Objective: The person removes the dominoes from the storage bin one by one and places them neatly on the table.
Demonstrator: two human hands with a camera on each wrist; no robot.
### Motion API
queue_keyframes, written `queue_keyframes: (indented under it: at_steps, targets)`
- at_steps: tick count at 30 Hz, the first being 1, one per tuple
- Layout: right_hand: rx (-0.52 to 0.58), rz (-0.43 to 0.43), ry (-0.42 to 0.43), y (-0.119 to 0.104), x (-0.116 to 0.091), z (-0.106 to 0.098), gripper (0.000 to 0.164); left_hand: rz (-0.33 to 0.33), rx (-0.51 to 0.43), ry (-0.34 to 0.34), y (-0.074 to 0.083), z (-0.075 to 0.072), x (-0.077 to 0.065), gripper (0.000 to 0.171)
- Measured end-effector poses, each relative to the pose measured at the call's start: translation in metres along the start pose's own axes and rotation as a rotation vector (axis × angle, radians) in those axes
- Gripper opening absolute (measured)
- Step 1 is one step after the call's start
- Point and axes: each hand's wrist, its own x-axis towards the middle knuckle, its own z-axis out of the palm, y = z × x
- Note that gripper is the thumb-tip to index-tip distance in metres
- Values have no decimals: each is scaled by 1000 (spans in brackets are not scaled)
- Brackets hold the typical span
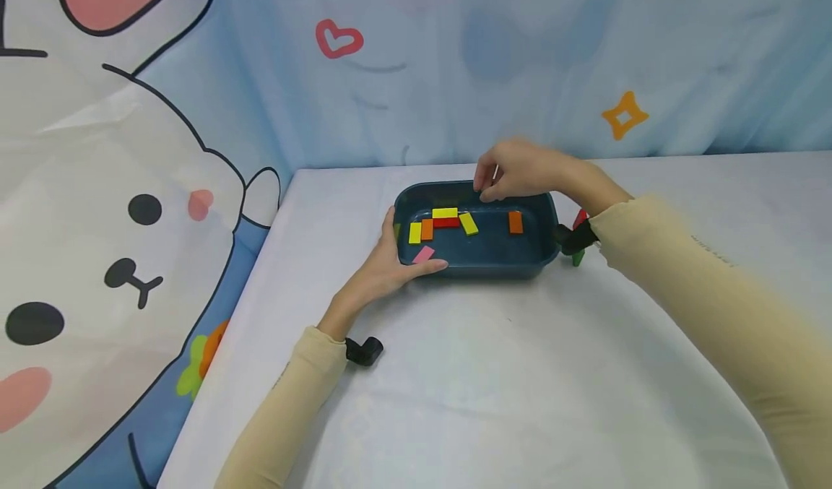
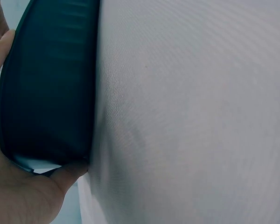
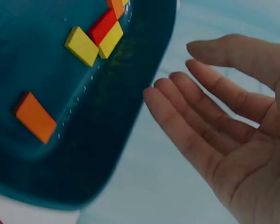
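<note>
Blue cartoon curtain point(image 1: 416, 92) along the far side, white tabletop point(image 1: 507, 373) up front, and a dark teal tray point(image 1: 494, 271) sitting toward the far edge. Left hand point(image 1: 385, 266) is gripping the tray's left end, thumb along the near rim. Right hand's point(image 1: 516, 171) released, fingers loosely curved by the far rim. Inside, red point(image 1: 445, 223), yellow point(image 1: 468, 223) and pink point(image 1: 424, 255) blocks sit leftish, one orange block point(image 1: 516, 222) off right.

The right hand point(image 3: 245, 154), fingers point(image 3: 177, 128) slightly bent, is beside a teal tray point(image 3: 112, 107) containing a separate orange block point(image 3: 36, 117), two yellow blocks point(image 3: 82, 46) and a red block point(image 3: 102, 26).
</note>
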Motion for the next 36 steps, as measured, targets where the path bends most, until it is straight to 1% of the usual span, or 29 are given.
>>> queue_keyframes:
  at_steps: [3, 10, 16, 22, 29, 34, 36]
  targets:
    - [2, 22, -13, 2, 8, 10, 17, 3, -6, 1, -2, 1, 0, 130]
    - [63, 96, -140, 2, 27, 24, 23, 9, 8, 5, -1, 1, 1, 128]
    - [19, 150, -203, -1, 40, 37, 28, -2, 9, 12, -2, 0, -4, 129]
    - [-59, 217, -220, -1, 48, 44, 25, 24, 5, 19, 2, 2, -5, 129]
    - [-50, 266, -248, 1, 52, 52, 30, 27, -2, 9, 5, 4, -5, 130]
    - [-63, 292, -247, -2, 56, 54, 32, 48, -15, 18, 5, 4, -5, 129]
    - [-72, 294, -246, -3, 57, 55, 36, 50, -18, 15, 5, 4, -6, 130]
